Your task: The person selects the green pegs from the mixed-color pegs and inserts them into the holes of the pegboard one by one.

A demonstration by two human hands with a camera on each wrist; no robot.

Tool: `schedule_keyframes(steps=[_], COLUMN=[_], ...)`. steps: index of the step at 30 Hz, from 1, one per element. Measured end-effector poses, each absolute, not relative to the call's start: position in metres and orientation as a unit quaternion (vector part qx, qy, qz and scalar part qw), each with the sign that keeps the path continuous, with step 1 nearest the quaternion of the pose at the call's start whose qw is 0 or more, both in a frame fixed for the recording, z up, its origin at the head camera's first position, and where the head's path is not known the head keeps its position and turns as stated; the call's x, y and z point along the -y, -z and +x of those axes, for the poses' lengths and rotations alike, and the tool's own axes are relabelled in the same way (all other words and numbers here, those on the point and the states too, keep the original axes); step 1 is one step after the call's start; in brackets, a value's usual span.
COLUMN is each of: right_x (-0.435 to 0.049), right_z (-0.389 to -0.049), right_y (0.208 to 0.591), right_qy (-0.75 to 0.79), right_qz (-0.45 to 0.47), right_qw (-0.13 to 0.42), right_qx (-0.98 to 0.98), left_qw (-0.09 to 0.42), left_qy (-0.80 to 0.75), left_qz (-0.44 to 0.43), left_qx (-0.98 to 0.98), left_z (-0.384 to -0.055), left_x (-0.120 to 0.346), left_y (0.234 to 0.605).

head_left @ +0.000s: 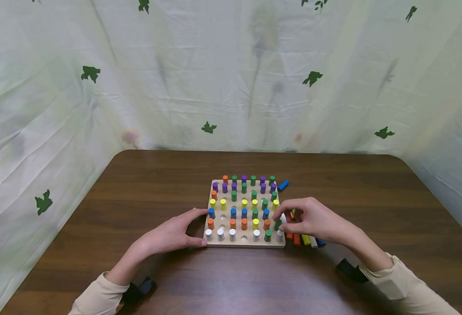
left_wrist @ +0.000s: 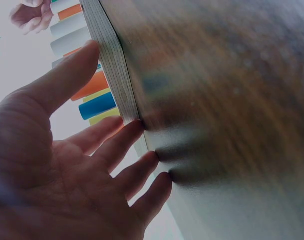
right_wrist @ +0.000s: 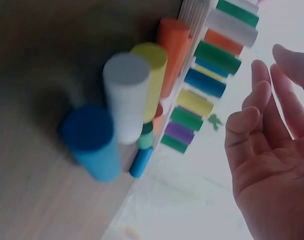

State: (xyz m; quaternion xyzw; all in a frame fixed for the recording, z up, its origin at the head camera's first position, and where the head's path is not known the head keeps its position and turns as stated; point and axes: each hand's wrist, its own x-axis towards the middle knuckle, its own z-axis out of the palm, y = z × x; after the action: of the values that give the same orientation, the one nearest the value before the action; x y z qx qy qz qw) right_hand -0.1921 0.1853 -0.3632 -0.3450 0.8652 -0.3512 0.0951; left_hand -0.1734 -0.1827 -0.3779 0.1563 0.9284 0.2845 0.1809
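Note:
A pale wooden pegboard (head_left: 238,244) carries rows of coloured pegs, and a few of its holes show bare. My left hand (head_left: 170,232) spans its left edge, with thumb and fingertips touching the side; the left wrist view shows that hand (left_wrist: 67,150) spread, holding nothing. At the right edge, my right hand (head_left: 313,218) has thumb and index finger bent around a white peg (head_left: 283,218), mostly hidden by the fingers. Just before it, a green peg (head_left: 278,225) stands in the board. In the right wrist view, the right hand (right_wrist: 271,140) has its fingers bent.
Right of the board, partly behind my right hand, lie loose pegs, including an orange peg (head_left: 296,239), a yellow peg (head_left: 306,239) and a blue peg (head_left: 320,242). Another blue peg (head_left: 283,185) lies by the far right corner. A pale curtain (head_left: 231,87) hangs behind the brown table (head_left: 156,175).

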Motion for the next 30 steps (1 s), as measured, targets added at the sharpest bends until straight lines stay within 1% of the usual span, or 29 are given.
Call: schedule_keyframes(steps=[9, 14, 23, 30], right_x=[-0.201, -0.212, -0.228, -0.231], right_z=[-0.200, -0.211, -0.237, -0.256], right_y=[0.361, 0.362, 0.376, 0.383], right_qy=[0.354, 0.349, 0.342, 0.330], right_qz=[-0.324, -0.314, -0.293, -0.286], right_qw=[0.073, 0.074, 0.111, 0.141], right_qx=[-0.874, -0.880, -0.886, -0.889], left_qw=[0.179, 0.181, 0.180, 0.180], left_qy=[-0.289, -0.290, -0.288, -0.286], left_qz=[0.153, 0.150, 0.156, 0.154], left_qx=[-0.928, -0.928, -0.928, -0.928], left_z=[-0.175, -0.174, -0.173, -0.174], left_x=[0.182, 0.182, 0.183, 0.183], left_y=[0.381, 0.380, 0.378, 0.378])
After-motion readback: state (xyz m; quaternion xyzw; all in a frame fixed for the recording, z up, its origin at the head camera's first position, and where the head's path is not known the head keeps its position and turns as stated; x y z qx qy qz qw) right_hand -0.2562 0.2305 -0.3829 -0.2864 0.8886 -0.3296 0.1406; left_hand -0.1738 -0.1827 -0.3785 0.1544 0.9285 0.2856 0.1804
